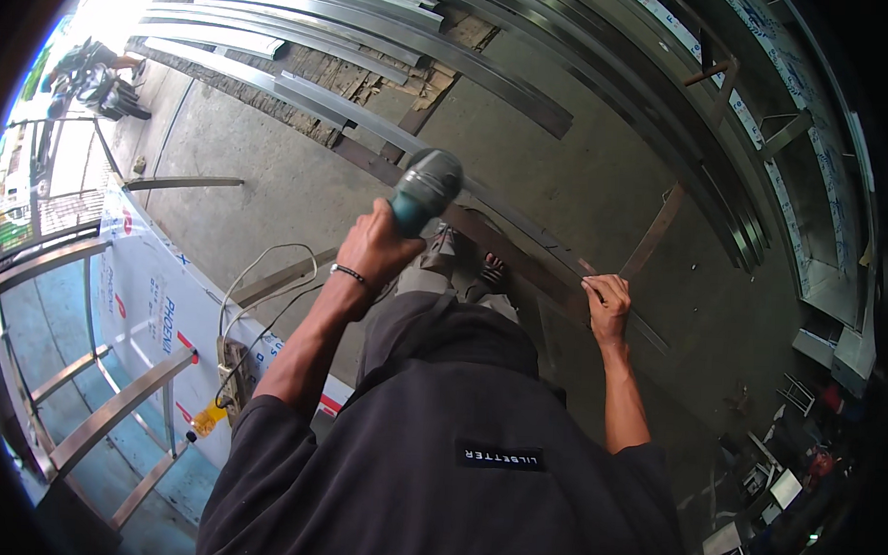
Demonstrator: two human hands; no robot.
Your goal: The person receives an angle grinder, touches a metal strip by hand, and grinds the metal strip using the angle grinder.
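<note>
In my left hand (375, 246) is a teal-and-grey angle grinder (428, 187), gripped around its body, with its dark grey end pointing away from me. That end is slightly blurred. A long, thin metal strip (524, 225) runs diagonally from the far left to the near right, passing beyond the grinder. My right hand (609, 301) is closed, thumb and fingers pinched at the strip toward its right end. The pinch hides exactly how the strip sits in the fingers. My feet in sandals (493, 269) stand close to a brown metal bar (523, 256) below the strip.
Metal profiles (321, 24) lie stacked on worn boards (457, 43) at the far left; long dark channels (607, 87) curve along the right. A film-covered panel (160, 287), metal frame (127, 403), power strip with cords (231, 368) and yellow bottle (207, 419) are left. A motorcycle (108, 85) stands farther off.
</note>
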